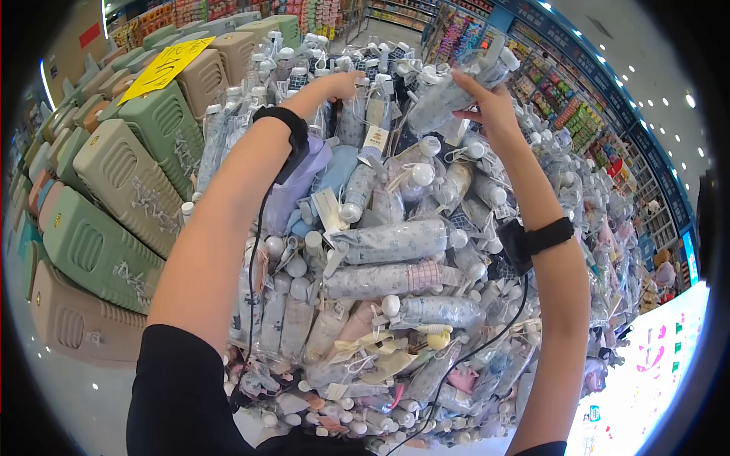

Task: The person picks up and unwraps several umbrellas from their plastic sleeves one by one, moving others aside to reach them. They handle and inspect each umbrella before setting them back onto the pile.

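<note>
Folding umbrellas in clear plastic sleeves make up a tall heap in front of me. My right hand [490, 106] is raised at the far right of the heap, its thumb and fingers around a pale, blue-patterned folding umbrella [441, 106] that lies tilted. My left hand [344, 85] reaches to the back of the heap, with its fingers curled at the top of an upright patterned umbrella [353, 121]; the fingertips are partly hidden. A tag [376, 137] hangs just below it. Several light floral umbrellas [391, 242] lie flat nearer to me.
Green and beige ridged plastic cases [125, 186] stand in rows on the left, under a yellow price sign [167, 67]. A bright lit panel [646, 380] is at the lower right. Stocked store shelves [563, 91] line the back. Black cables [255, 266] run from both wrist straps.
</note>
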`<action>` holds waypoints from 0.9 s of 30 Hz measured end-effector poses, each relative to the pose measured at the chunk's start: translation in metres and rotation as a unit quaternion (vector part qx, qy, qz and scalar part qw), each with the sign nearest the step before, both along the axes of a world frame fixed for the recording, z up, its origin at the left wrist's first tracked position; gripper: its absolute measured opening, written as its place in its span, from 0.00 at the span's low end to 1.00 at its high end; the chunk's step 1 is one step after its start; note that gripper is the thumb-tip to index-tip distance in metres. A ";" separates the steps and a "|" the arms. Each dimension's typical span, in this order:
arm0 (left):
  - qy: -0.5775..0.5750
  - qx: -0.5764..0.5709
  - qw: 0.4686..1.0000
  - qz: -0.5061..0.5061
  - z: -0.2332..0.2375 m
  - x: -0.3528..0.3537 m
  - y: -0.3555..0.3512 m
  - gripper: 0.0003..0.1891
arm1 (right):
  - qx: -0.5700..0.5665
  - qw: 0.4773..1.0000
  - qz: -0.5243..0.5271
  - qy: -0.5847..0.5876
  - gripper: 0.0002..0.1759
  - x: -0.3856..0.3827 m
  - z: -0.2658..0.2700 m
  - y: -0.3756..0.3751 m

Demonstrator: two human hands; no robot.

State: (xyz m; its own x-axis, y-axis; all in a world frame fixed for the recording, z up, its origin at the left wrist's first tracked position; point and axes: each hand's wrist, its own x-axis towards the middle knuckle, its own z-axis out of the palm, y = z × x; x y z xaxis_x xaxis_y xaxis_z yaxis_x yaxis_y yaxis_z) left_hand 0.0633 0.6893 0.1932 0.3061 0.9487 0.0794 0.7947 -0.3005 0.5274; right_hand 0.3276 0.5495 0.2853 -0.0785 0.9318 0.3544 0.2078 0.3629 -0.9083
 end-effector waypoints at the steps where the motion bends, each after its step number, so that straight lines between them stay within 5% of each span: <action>1: -0.006 0.019 1.000 0.003 0.000 -0.003 0.000 0.30 | 0.001 1.000 0.001 -0.002 0.30 0.001 0.000 -0.004; 5: 0.037 0.183 0.977 0.102 -0.017 -0.012 0.010 0.32 | 0.052 0.997 0.003 0.052 0.28 0.009 0.006 -0.018; 8: 0.030 0.019 0.995 0.097 -0.014 -0.002 -0.007 0.42 | 0.063 0.990 0.007 0.125 0.26 0.018 0.019 -0.029; 11: -0.018 -0.020 0.990 0.137 -0.024 0.022 -0.001 0.50 | 0.031 0.987 0.016 0.158 0.28 0.030 0.032 -0.032; 15: -0.238 -0.108 0.962 0.085 -0.022 0.018 0.001 0.59 | 0.001 0.990 0.043 0.136 0.26 0.038 0.042 -0.040; 16: -0.283 -0.148 0.942 0.102 -0.022 0.017 0.002 0.59 | -0.004 0.990 0.058 0.131 0.23 0.036 0.045 -0.042; 23: -0.116 -0.119 0.978 0.128 -0.008 0.022 -0.027 0.50 | -0.016 0.984 0.124 0.124 0.18 -0.013 0.052 -0.025; 27: -0.144 -0.159 0.976 -0.022 -0.009 0.018 -0.038 0.40 | -0.007 0.987 0.093 0.132 0.17 -0.041 0.055 -0.011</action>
State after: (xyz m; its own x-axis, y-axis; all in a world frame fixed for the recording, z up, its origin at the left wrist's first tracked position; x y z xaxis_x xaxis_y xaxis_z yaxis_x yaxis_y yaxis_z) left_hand 0.0808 0.6509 0.1842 0.3553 0.9259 -0.1283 0.5894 -0.1155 0.7995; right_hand 0.2864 0.5383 0.3401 -0.1548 0.9149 0.3728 -0.1064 0.3597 -0.9270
